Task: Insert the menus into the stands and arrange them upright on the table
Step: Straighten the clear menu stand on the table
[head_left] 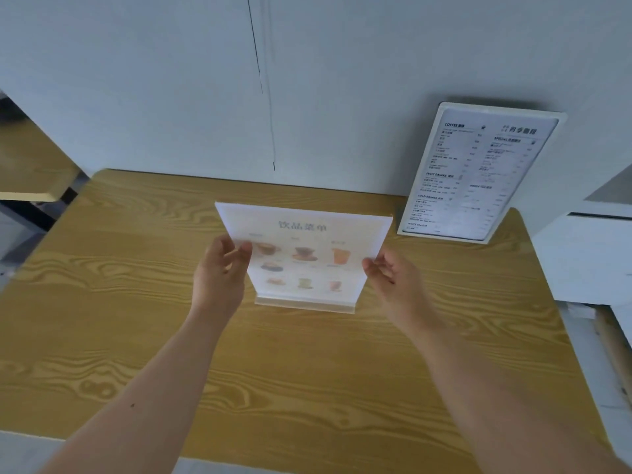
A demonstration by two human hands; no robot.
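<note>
A clear acrylic stand (304, 304) stands upright in the middle of the wooden table (307, 388), with a drinks menu (304, 241) showing pictured cups inside it. My left hand (222, 271) grips the stand's left edge, thumb on the front face. My right hand (386, 271) holds the right edge with the fingertips. A second stand with a white text menu (478, 172) stands upright at the back right, against the wall.
A grey wall (307, 97) runs right behind the table. White furniture (588, 254) is close on the right side. Another wooden table (30, 165) is to the far left, across a gap.
</note>
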